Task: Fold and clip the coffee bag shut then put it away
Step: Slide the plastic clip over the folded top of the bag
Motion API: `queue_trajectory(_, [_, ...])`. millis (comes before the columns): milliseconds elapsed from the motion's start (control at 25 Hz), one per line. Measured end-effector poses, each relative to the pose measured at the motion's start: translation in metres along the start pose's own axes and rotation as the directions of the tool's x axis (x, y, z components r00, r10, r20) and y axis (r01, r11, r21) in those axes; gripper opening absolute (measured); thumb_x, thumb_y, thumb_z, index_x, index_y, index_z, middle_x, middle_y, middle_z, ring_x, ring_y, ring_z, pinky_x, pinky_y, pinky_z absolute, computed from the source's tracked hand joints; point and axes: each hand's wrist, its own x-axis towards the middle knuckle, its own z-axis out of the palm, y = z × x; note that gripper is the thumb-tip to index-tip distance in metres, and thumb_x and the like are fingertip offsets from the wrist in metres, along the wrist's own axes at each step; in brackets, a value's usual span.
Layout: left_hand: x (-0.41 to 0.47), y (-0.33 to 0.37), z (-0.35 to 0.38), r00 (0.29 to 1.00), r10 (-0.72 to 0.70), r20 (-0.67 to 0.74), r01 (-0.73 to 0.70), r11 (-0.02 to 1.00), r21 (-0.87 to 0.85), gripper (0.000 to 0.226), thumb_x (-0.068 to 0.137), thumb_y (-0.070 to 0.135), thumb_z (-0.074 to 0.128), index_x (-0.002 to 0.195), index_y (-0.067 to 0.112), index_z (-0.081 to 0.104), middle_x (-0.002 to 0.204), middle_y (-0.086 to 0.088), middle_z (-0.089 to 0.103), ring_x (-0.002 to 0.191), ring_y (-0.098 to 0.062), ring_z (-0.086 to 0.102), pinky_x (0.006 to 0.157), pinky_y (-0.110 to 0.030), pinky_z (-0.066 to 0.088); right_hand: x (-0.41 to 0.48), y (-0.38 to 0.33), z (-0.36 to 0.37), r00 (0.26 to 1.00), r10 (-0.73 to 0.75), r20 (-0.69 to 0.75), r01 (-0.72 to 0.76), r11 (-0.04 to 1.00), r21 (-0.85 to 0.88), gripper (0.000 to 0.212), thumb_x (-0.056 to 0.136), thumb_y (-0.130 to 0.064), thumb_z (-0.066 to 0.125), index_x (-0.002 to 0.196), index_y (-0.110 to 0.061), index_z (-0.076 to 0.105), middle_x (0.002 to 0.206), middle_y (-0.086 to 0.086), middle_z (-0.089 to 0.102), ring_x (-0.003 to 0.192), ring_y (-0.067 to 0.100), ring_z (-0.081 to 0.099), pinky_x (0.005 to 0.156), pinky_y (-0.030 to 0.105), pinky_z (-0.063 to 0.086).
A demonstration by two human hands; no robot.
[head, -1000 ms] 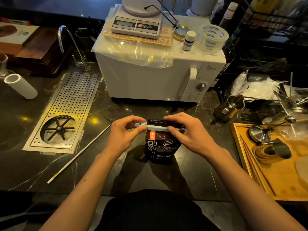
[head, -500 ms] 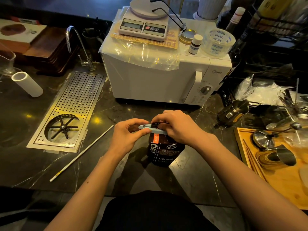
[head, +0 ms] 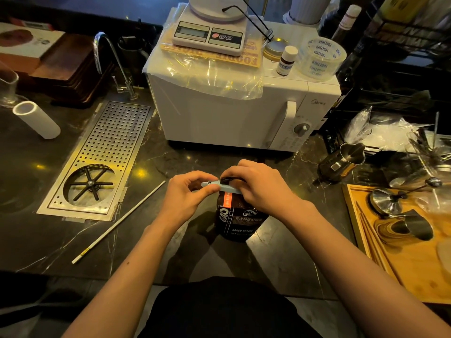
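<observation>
The coffee bag (head: 240, 219) stands upright on the dark marble counter (head: 280, 252), near the front edge, in front of the white microwave (head: 234, 113). Its top is folded over, and a pale blue clip bar (head: 225, 187) lies across the fold. The left hand (head: 186, 198) pinches the clip's left end between thumb and fingers; the right hand (head: 258, 187) is curled down over the fold and the clip's right part, pressing there. Whether the clip is fully snapped, I cannot tell. So: folding looks done, clipping under way, putting away not begun. A white rod (head: 117, 223) lies to the left, beside the perforated drain tray (head: 97, 162); a wooden tray (head: 415, 272) sits on the right
</observation>
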Motion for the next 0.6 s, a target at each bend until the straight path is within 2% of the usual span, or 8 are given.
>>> queue_trajectory(160, [0.001, 0.000, 0.001, 1.000, 0.008, -0.019, -0.008, 1.000, 0.009, 0.012, 0.080, 0.016, 0.077, 0.091, 0.021, 0.074, 0.089, 0.006, 0.074, 0.086, -0.008, 0.071, 0.077, -0.022, 0.056, -0.002, 0.002, 0.004, 1.000, 0.003, -0.031, -0.004, 1.000, -0.015, 0.030, 0.098, -0.028, 0.050, 0.126, -0.032, 0.059, 0.115, -0.002, 0.061, 0.109, 0.017, 0.055, 0.070, 0.026, 0.035])
queue_trajectory(280, [0.005, 0.000, -0.001, 1.000, 0.020, 0.001, -0.020, 0.998, 0.060, 0.013, 0.080, 0.021, 0.077, 0.092, 0.018, 0.075, 0.089, 0.005, 0.074, 0.084, -0.010, 0.070, 0.075, -0.026, 0.056, -0.003, 0.004, 0.007, 0.998, -0.014, -0.058, 0.013, 1.000, -0.028, 0.030, 0.098, -0.030, 0.050, 0.127, -0.031, 0.059, 0.115, -0.001, 0.061, 0.108, 0.018, 0.056, 0.072, 0.029, 0.044])
queue_trajectory(400, [0.004, -0.001, -0.001, 0.999, 0.051, 0.008, -0.051, 0.993, 0.107, 0.012, 0.081, 0.022, 0.076, 0.092, 0.017, 0.074, 0.087, 0.004, 0.073, 0.080, -0.013, 0.068, 0.072, -0.028, 0.056, -0.009, 0.005, 0.007, 0.999, -0.025, -0.048, 0.024, 1.000, -0.019, 0.034, 0.095, -0.044, 0.052, 0.127, -0.032, 0.057, 0.116, -0.006, 0.064, 0.107, 0.014, 0.060, 0.075, 0.033, 0.053])
queue_trajectory(480, [0.001, 0.000, 0.001, 0.995, 0.100, -0.001, -0.099, 0.984, 0.148, 0.011, 0.082, 0.020, 0.075, 0.092, 0.016, 0.074, 0.086, 0.004, 0.071, 0.078, -0.014, 0.066, 0.070, -0.025, 0.054, -0.012, 0.004, 0.007, 1.000, -0.013, -0.027, 0.012, 0.999, -0.039, 0.038, 0.092, -0.049, 0.055, 0.126, -0.032, 0.055, 0.115, -0.010, 0.066, 0.108, 0.013, 0.061, 0.077, 0.034, 0.053])
queue_trajectory(600, [-0.002, 0.001, 0.002, 0.989, 0.146, -0.003, -0.143, 0.971, 0.192, 0.010, 0.082, 0.018, 0.075, 0.092, 0.017, 0.072, 0.084, 0.006, 0.070, 0.078, -0.014, 0.063, 0.068, -0.018, 0.050, -0.013, 0.003, 0.009, 0.997, 0.042, -0.059, -0.044, 0.999, -0.030, 0.035, 0.091, -0.046, 0.058, 0.122, -0.032, 0.059, 0.113, -0.011, 0.068, 0.108, 0.012, 0.061, 0.078, 0.034, 0.049])
